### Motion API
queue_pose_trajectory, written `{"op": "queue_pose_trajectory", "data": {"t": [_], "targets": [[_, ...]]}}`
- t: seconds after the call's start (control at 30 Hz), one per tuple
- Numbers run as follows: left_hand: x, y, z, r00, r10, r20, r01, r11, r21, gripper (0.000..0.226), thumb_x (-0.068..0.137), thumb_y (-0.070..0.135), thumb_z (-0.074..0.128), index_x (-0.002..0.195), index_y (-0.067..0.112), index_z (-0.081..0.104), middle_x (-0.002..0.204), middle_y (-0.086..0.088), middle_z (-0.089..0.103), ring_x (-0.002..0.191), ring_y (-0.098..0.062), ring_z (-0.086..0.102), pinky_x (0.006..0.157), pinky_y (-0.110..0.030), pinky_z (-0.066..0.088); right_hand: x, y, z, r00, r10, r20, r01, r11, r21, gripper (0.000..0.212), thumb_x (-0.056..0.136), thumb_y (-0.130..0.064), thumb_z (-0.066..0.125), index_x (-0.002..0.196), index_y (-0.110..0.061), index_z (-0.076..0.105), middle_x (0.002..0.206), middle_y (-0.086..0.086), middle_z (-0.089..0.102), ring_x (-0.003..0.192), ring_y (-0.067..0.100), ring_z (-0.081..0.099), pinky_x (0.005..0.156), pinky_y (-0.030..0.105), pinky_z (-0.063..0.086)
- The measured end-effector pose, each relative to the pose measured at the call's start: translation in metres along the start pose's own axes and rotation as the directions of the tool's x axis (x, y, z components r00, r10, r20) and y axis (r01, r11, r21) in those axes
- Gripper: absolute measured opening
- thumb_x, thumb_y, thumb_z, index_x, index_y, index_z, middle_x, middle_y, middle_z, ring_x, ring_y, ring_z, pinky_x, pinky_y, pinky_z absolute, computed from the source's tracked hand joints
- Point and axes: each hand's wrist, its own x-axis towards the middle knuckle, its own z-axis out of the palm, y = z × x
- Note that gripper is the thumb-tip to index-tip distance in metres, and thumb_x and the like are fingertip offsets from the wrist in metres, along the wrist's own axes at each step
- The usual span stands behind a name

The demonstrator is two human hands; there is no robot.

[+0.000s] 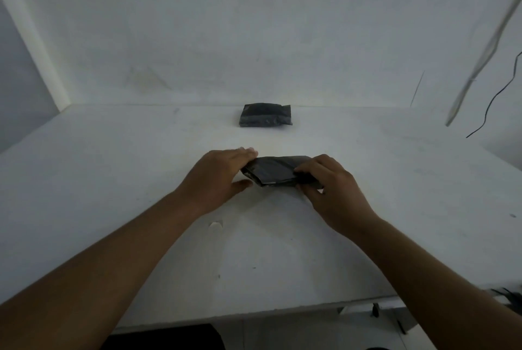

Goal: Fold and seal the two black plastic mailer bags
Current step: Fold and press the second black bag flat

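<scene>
Just below centre frame: folded black plastic mailer bag [278, 171], glossy and crinkled, flattened to a narrow oblong on the white tabletop [113, 180]. Long axis left to right across the frame, dipping slightly toward the right; thin pale line along the near edge. Gripped at the right end by the right hand [330, 180], fingers curled over the top, thumb at the near edge. Touched at the left end by the left hand [223, 174], fingers straight along the far side, thumb flat on the tabletop at the near side.

Further up, at centre and well apart: second black plastic mailer bag [265, 115], folded into a plump packet, long axis also left to right, lying near the white wall [254, 25]. Print on either bag too dark to tell.

Upper right: pale slanted strip [480, 53] and thin black cable [497, 95] against the wall.
</scene>
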Motion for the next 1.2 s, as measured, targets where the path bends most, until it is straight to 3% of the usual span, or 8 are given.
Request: {"op": "queue_pose_trajectory", "data": {"t": [0.17, 0.3, 0.47, 0.67, 0.87, 1.0, 1.1, 1.2], "targets": [[0.013, 0.0, -0.005, 0.987, 0.133, -0.086, -0.118, 0.98, 0.162, 0.036, 0.085, 0.028, 0.056, 0.109, 0.008, 0.075, 0.092, -0.008, 0.078, 0.067, -0.032, 0.07, 0.07, -0.037, 0.057, -0.002, 0.002, -0.005, 1.0, 0.02, 0.02, -0.02, 1.0, 0.001, 0.025, 0.09, -0.01, 0.069, 0.114, -0.017, 0.071, 0.106, -0.002, 0.064, 0.09, 0.012, 0.06, 0.079, 0.029, 0.055], [0.01, -0.008, -0.011, 0.968, 0.25, -0.022, -0.232, 0.925, 0.299, 0.018, 0.08, 0.013, 0.077, 0.097, 0.008, 0.078, 0.065, -0.01, 0.07, 0.051, -0.028, 0.066, 0.048, -0.028, 0.051, 0.0, 0.0, -0.006, 0.999, -0.002, 0.036, 0.002, 1.0, -0.003, 0.025, 0.088, -0.01, 0.072, 0.112, -0.015, 0.074, 0.103, 0.0, 0.068, 0.09, 0.014, 0.061, 0.078, 0.027, 0.053], [-0.004, -0.042, -0.014, 0.994, 0.105, 0.034, -0.11, 0.942, 0.316, 0.013, 0.076, 0.008, 0.07, 0.085, 0.013, 0.077, 0.066, -0.011, 0.07, 0.054, -0.032, 0.067, 0.05, -0.037, 0.055, 0.0, 0.004, -0.007, 1.0, 0.017, 0.015, -0.017, 1.0, 0.002, 0.021, 0.086, -0.009, 0.073, 0.106, -0.015, 0.077, 0.098, -0.001, 0.069, 0.085, 0.015, 0.062, 0.074, 0.029, 0.053], [-0.007, -0.025, -0.021, 0.997, 0.045, 0.067, -0.056, 0.983, 0.173, 0.075, 0.076, 0.027, 0.081, 0.143, 0.012, 0.051, 0.135, -0.009, 0.063, 0.114, -0.025, 0.065, 0.089, -0.04, 0.057, -0.003, -0.004, 0.004, 1.0, -0.027, -0.005, 0.027, 0.999, -0.042, 0.023, 0.083, -0.007, 0.075, 0.104, -0.015, 0.077, 0.097, 0.0, 0.067, 0.088, 0.017, 0.059, 0.074, 0.026, 0.049], [-0.004, -0.029, -0.009, 0.994, 0.092, 0.056, -0.103, 0.958, 0.266, 0.03, 0.076, 0.004, 0.065, 0.102, 0.015, 0.077, 0.075, -0.013, 0.074, 0.056, -0.028, 0.07, 0.049, -0.031, 0.055, -0.001, -0.021, 0.017, 0.999, -0.046, -0.014, 0.045, 0.999, -0.027, 0.027, 0.088, -0.01, 0.07, 0.114, -0.015, 0.075, 0.102, 0.001, 0.064, 0.096, 0.018, 0.057, 0.078, 0.025, 0.048], [-0.006, -0.042, -0.012, 0.991, 0.051, 0.127, -0.092, 0.934, 0.345, 0.05, 0.064, -0.012, 0.078, 0.111, 0.006, 0.074, 0.108, -0.024, 0.073, 0.085, -0.037, 0.075, 0.068, -0.044, 0.06, -0.004, -0.018, 0.015, 0.999, -0.05, 0.022, 0.051, 0.998, -0.037, 0.03, 0.092, -0.007, 0.064, 0.121, -0.014, 0.07, 0.109, 0.002, 0.063, 0.101, 0.017, 0.057, 0.083, 0.024, 0.049], [-0.004, -0.048, -0.019, 0.983, -0.062, 0.173, 0.04, 0.991, 0.126, 0.069, 0.075, -0.02, 0.062, 0.138, 0.008, 0.056, 0.146, -0.016, 0.051, 0.139, -0.031, 0.045, 0.111, -0.038, 0.037, -0.004, -0.018, 0.015, 0.999, -0.03, 0.027, 0.03, 1.0, -0.004, 0.028, 0.091, -0.006, 0.064, 0.117, -0.013, 0.072, 0.109, 0.001, 0.064, 0.1, 0.016, 0.059, 0.083, 0.024, 0.05], [0.007, -0.026, -0.029, 0.965, -0.25, 0.077, 0.258, 0.959, -0.118, 0.055, 0.094, -0.004, 0.047, 0.146, 0.015, 0.047, 0.155, -0.007, 0.041, 0.148, -0.02, 0.028, 0.118, -0.03, 0.022, -0.005, -0.022, 0.014, 0.997, -0.057, 0.048, 0.058, 0.998, -0.025, 0.025, 0.088, -0.012, 0.068, 0.113, -0.013, 0.072, 0.105, 0.001, 0.064, 0.096, 0.014, 0.057, 0.08, 0.026, 0.051]]}}
